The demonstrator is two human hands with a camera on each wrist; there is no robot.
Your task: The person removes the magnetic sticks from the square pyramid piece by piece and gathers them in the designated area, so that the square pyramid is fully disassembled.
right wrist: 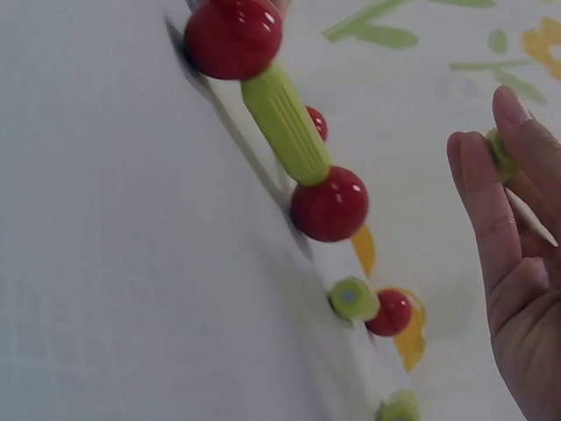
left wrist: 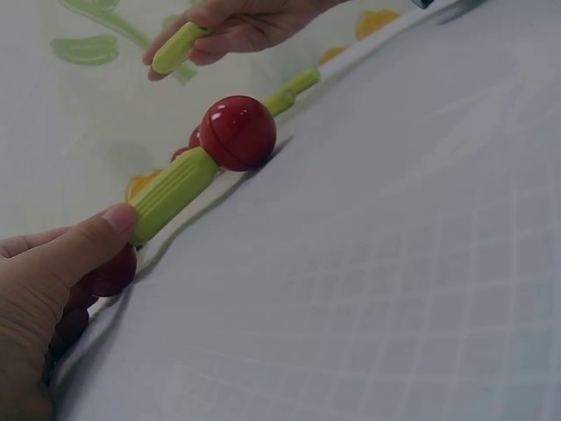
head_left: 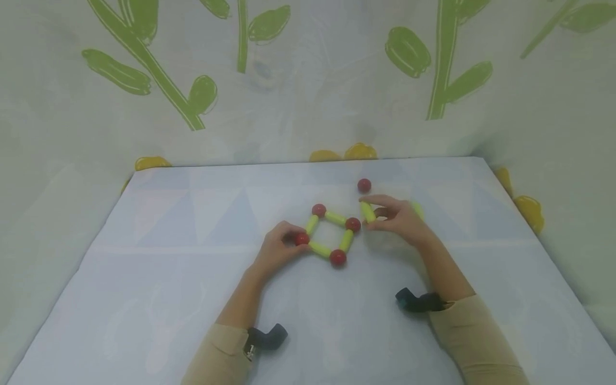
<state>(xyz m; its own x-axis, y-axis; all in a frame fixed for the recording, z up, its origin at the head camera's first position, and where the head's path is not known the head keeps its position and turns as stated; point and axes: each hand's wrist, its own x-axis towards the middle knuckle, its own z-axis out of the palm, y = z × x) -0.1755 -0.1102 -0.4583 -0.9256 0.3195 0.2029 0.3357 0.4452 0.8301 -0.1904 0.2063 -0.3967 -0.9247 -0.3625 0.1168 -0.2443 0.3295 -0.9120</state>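
Observation:
Red balls and yellow-green magnetic rods form a flat square on the table; its near ball (head_left: pixel 338 258) and near-left rod (head_left: pixel 320 249) face me. My left hand (head_left: pixel 279 248) grips the square's left ball (head_left: pixel 302 239) between thumb and fingers; in the left wrist view the thumb also touches the end of the adjoining rod (left wrist: pixel 175 197). Beside the square's right ball (head_left: pixel 353 224), my right hand (head_left: pixel 398 218) pinches a loose yellow-green rod (head_left: pixel 368 212), raised above the table. In the right wrist view the fingers mostly hide this rod (right wrist: pixel 500 156).
A single red ball (head_left: pixel 364 185) lies farther back on the table. Behind my right hand another yellow-green rod (head_left: pixel 417 209) partly shows. The right wrist view has two loose rods, one with a grey end disc (right wrist: pixel 353 298). A wall (head_left: pixel 317 107) with painted leaves stands behind the table.

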